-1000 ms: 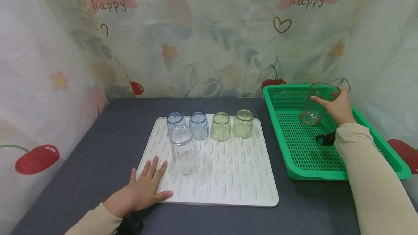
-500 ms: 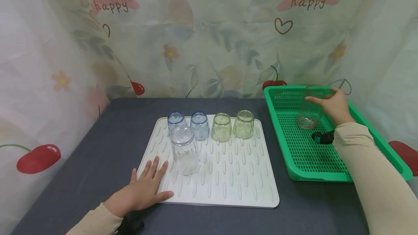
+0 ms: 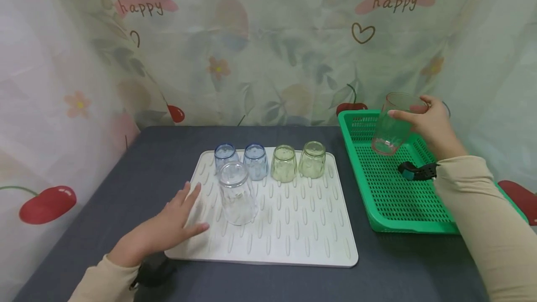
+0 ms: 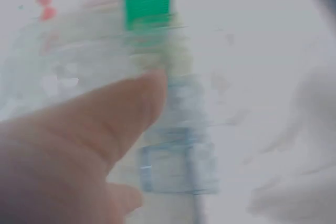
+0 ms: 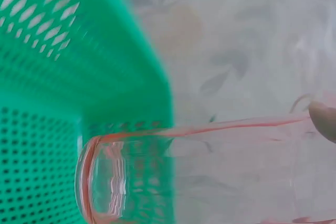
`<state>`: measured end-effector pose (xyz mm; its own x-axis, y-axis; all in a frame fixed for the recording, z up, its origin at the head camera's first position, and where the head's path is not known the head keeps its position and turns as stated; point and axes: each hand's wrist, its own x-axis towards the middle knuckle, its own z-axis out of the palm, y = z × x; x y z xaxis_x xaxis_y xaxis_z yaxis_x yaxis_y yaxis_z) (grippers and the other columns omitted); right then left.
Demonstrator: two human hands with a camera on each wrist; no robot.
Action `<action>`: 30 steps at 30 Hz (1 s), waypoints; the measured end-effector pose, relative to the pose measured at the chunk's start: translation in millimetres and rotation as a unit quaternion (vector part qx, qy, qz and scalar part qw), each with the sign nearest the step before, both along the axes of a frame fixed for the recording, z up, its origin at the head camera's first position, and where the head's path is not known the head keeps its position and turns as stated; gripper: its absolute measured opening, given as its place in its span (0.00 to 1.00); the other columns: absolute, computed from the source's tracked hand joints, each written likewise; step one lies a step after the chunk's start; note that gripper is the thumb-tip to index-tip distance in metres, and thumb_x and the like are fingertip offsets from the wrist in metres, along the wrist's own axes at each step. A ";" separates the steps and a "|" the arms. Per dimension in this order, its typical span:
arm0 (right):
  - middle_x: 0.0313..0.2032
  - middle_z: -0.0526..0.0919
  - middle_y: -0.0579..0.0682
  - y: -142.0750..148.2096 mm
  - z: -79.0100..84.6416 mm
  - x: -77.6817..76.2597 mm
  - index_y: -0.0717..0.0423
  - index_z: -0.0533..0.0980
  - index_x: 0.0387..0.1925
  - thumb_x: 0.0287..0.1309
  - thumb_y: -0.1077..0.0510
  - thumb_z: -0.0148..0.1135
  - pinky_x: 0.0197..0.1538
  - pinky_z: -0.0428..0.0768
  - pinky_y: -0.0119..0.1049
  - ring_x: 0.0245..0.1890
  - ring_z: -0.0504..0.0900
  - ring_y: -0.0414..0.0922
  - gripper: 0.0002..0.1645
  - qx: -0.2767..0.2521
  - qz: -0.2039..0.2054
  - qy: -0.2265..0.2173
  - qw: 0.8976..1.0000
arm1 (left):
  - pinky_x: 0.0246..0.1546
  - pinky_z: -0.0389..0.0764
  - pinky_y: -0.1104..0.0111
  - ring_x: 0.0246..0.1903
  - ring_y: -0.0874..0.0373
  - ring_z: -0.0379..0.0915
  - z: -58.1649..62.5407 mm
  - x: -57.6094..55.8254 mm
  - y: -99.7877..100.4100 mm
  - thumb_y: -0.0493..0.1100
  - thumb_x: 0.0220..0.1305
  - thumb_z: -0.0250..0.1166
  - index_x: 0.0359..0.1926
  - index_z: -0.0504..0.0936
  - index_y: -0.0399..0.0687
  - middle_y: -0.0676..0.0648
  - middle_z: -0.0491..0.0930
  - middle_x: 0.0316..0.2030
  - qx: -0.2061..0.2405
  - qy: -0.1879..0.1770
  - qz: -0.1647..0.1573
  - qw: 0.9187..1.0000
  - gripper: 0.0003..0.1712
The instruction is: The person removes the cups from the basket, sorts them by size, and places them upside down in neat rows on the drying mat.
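Observation:
My right hand (image 3: 434, 125) holds a tall pink-tinted drinking glass (image 3: 388, 129) near its rim, thumb on one side and fingers on the other. The glass is slightly tilted, its base over the green basket (image 3: 373, 213); in the right wrist view the pink glass (image 5: 236, 171) lies across the picture. My left hand (image 3: 163, 227) hovers with spread fingers over the left edge of the white drying mat (image 3: 293, 246), holding nothing. Right of it a clear tall glass (image 3: 237, 195) stands upside down on the mat. The left wrist view is blurred; a thumb (image 4: 121, 114) crosses it.
Along the mat's back edge stand two blue glasses (image 3: 255, 162) and two green glasses (image 3: 284, 164), all upside down. The dark tabletop (image 3: 126, 190) surrounds the mat. A patterned curtain (image 3: 268, 59) closes off the back and both sides.
My right hand has raised the pink glass from down in the basket and shifted it left. My left hand has lifted off the mat and drawn back a little to the left.

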<state>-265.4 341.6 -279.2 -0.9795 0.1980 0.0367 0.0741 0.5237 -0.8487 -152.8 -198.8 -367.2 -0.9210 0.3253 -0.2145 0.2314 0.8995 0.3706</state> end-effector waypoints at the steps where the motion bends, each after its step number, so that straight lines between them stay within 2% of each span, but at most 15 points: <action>1: 0.70 0.55 0.62 -2.5 4.0 2.4 0.52 0.32 0.76 0.54 0.34 0.63 0.51 0.74 0.34 0.53 0.70 0.43 0.66 -0.003 0.001 0.006 1.000 | 0.64 0.49 0.34 0.72 0.29 0.37 7.1 -0.5 -0.8 0.65 0.62 0.61 0.76 0.38 0.39 0.28 0.35 0.74 0.008 0.016 0.008 1.000 0.59; 3: 0.69 0.58 0.57 -8.3 10.9 7.5 0.48 0.35 0.77 0.54 0.36 0.64 0.48 0.73 0.28 0.52 0.70 0.39 0.64 -0.006 -0.001 0.022 1.000 | 0.64 0.50 0.35 0.72 0.31 0.35 22.1 -0.4 -1.5 0.66 0.63 0.59 0.76 0.35 0.42 0.31 0.34 0.75 0.035 0.047 0.020 0.998 0.59; 5: 0.69 0.59 0.53 -15.6 17.2 14.0 0.43 0.36 0.77 0.54 0.37 0.65 0.52 0.72 0.30 0.56 0.69 0.39 0.62 -0.017 0.001 0.033 0.999 | 0.64 0.51 0.36 0.73 0.34 0.36 37.0 1.7 0.2 0.65 0.65 0.58 0.77 0.33 0.45 0.34 0.35 0.75 0.061 0.081 0.032 0.994 0.58; 6: 0.70 0.60 0.51 -19.7 20.1 17.8 0.41 0.37 0.77 0.54 0.38 0.66 0.55 0.72 0.32 0.59 0.69 0.40 0.61 -0.021 0.002 0.039 0.999 | 0.64 0.53 0.36 0.74 0.35 0.37 42.7 3.0 1.5 0.64 0.66 0.57 0.77 0.32 0.47 0.35 0.36 0.76 0.076 0.101 0.036 0.991 0.56; 7: 0.69 0.61 0.49 -24.4 22.7 22.4 0.40 0.39 0.76 0.54 0.38 0.66 0.55 0.72 0.31 0.59 0.70 0.40 0.60 -0.019 0.001 0.047 0.999 | 0.64 0.54 0.37 0.73 0.36 0.40 47.2 4.8 3.6 0.62 0.67 0.57 0.77 0.32 0.49 0.36 0.38 0.76 0.093 0.122 0.039 0.987 0.54; 9: 0.68 0.64 0.46 -33.9 26.5 32.2 0.37 0.41 0.76 0.55 0.40 0.66 0.56 0.71 0.30 0.59 0.70 0.39 0.57 -0.019 0.006 0.063 0.998 | 0.64 0.58 0.39 0.72 0.38 0.47 54.8 9.6 10.8 0.56 0.69 0.58 0.77 0.34 0.52 0.37 0.44 0.75 0.132 0.164 0.043 0.977 0.51; 11: 0.67 0.65 0.44 -45.1 28.9 42.5 0.36 0.44 0.76 0.55 0.41 0.67 0.56 0.72 0.26 0.59 0.70 0.38 0.56 -0.017 0.013 0.082 0.996 | 0.63 0.63 0.43 0.70 0.41 0.54 58.8 14.9 20.1 0.48 0.69 0.59 0.77 0.38 0.54 0.38 0.51 0.73 0.172 0.216 0.038 0.960 0.47; 14: 0.62 0.69 0.39 -61.8 28.4 56.1 0.38 0.48 0.75 0.56 0.48 0.69 0.45 0.72 0.16 0.56 0.72 0.34 0.52 -0.035 0.032 0.120 0.992 | 0.63 0.67 0.54 0.67 0.46 0.62 61.3 22.0 36.0 0.36 0.66 0.62 0.77 0.47 0.52 0.42 0.58 0.71 0.233 0.297 0.011 0.926 0.45; 16: 0.60 0.71 0.37 -73.0 27.2 63.9 0.41 0.51 0.74 0.56 0.53 0.70 0.45 0.73 0.16 0.54 0.74 0.32 0.52 -0.048 0.052 0.145 0.987 | 0.63 0.67 0.64 0.66 0.49 0.65 62.0 25.2 46.2 0.31 0.62 0.62 0.76 0.51 0.49 0.45 0.60 0.71 0.265 0.339 -0.012 0.903 0.45; 18: 0.59 0.72 0.37 -83.8 25.2 70.5 0.44 0.52 0.74 0.55 0.59 0.70 0.46 0.74 0.17 0.52 0.75 0.31 0.51 -0.063 0.078 0.169 0.981 | 0.63 0.66 0.72 0.65 0.52 0.66 62.9 28.3 55.8 0.27 0.59 0.62 0.75 0.53 0.47 0.46 0.61 0.71 0.293 0.360 -0.037 0.885 0.46; 20: 0.58 0.73 0.39 -94.1 23.0 76.9 0.47 0.53 0.74 0.54 0.63 0.70 0.47 0.75 0.19 0.51 0.76 0.30 0.51 -0.070 0.108 0.187 0.974 | 0.63 0.65 0.75 0.65 0.53 0.66 63.8 31.0 64.7 0.26 0.58 0.62 0.74 0.54 0.46 0.47 0.61 0.71 0.318 0.361 -0.060 0.874 0.46; 22: 0.59 0.73 0.42 -104.6 20.4 83.6 0.49 0.54 0.73 0.53 0.67 0.70 0.48 0.75 0.20 0.52 0.77 0.32 0.51 -0.079 0.140 0.203 0.966 | 0.64 0.66 0.72 0.66 0.54 0.65 64.2 33.5 72.9 0.26 0.58 0.62 0.74 0.55 0.44 0.46 0.61 0.70 0.341 0.347 -0.082 0.870 0.45; 26: 0.60 0.73 0.47 -125.1 14.0 99.2 0.51 0.57 0.72 0.49 0.71 0.70 0.48 0.78 0.23 0.53 0.78 0.34 0.51 -0.080 0.190 0.222 0.953 | 0.65 0.67 0.68 0.67 0.54 0.64 63.7 37.0 86.6 0.26 0.60 0.61 0.74 0.54 0.44 0.46 0.61 0.71 0.378 0.299 -0.110 0.869 0.43; 30: 0.61 0.73 0.51 -142.2 7.3 114.5 0.48 0.58 0.71 0.46 0.69 0.74 0.50 0.79 0.27 0.55 0.78 0.42 0.53 -0.050 0.224 0.215 0.949 | 0.65 0.67 0.66 0.68 0.53 0.63 63.5 39.1 96.6 0.26 0.63 0.59 0.75 0.52 0.47 0.48 0.59 0.71 0.428 0.236 -0.126 0.863 0.43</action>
<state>-150.9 199.4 -271.9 -0.8655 -0.2111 0.4543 -0.5007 0.3369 -0.7974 -113.7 -102.2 -303.7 -0.7175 0.3809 0.5832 0.6862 0.2425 0.6858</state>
